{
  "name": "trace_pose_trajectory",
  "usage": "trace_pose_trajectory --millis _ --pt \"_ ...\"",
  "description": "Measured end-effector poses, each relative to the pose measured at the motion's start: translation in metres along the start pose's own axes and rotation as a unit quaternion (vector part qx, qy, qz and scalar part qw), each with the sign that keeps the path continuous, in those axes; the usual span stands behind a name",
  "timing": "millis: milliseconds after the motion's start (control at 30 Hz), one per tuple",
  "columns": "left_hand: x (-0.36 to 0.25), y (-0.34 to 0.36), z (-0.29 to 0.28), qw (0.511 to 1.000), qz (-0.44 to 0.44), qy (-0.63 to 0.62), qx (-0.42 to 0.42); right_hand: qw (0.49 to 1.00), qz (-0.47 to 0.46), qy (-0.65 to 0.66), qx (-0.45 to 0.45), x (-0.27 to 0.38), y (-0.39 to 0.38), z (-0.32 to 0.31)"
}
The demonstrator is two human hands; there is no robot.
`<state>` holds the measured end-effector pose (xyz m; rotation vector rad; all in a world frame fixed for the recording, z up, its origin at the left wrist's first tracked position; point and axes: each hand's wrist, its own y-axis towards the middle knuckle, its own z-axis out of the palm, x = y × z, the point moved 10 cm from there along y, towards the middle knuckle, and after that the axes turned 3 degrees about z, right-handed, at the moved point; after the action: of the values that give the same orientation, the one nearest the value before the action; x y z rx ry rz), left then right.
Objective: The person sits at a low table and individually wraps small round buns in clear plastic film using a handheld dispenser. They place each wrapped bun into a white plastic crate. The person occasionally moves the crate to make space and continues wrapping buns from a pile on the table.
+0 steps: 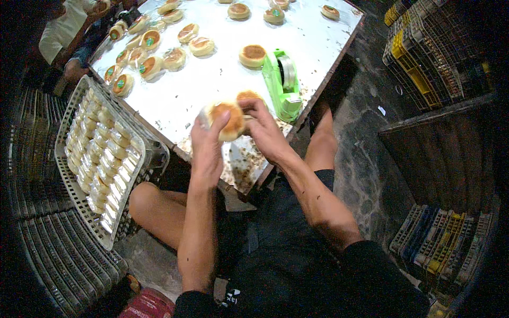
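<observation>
- the left hand's (205, 148) fingertips are hidden behind the held bun (233, 127), mid-frame; its thumb covers part of the top.
- the right hand's (263, 130) fingertips blur beside it; their grip cannot be told.
- a second bun (249, 96), just above, is half hidden by those fingers; held or resting, unclear.
- stickers (121, 84) at upper left are too small to read.
- the table (175, 108) and a co-worker (61, 32) are cut off by the top edge.
- a red thing (146, 306), lower left, is cut off below.
</observation>
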<state>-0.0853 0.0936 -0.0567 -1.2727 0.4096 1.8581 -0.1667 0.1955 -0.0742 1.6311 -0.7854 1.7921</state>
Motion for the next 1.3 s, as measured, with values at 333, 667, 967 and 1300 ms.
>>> trace_pose_trajectory --millis 333,667,967,1300 --pt "-0.013 0.076 -0.033 0.967 0.079 0.187 -0.154 0.666 -0.223 -0.710 -0.052 0.022 0.084 0.009" --pt "0.051 0.125 0.051 0.982 0.026 0.187 0.031 0.645 -0.319 -0.692 -0.067 0.087 0.105 -0.045" --pt "0.040 0.099 0.048 0.933 -0.080 0.315 0.155 0.676 0.082 -0.730 0.057 0.013 0.254 -0.079" --pt "-0.018 0.105 -0.082 0.987 -0.078 0.110 -0.087 0.963 -0.060 -0.263 0.029 0.055 0.213 0.005"
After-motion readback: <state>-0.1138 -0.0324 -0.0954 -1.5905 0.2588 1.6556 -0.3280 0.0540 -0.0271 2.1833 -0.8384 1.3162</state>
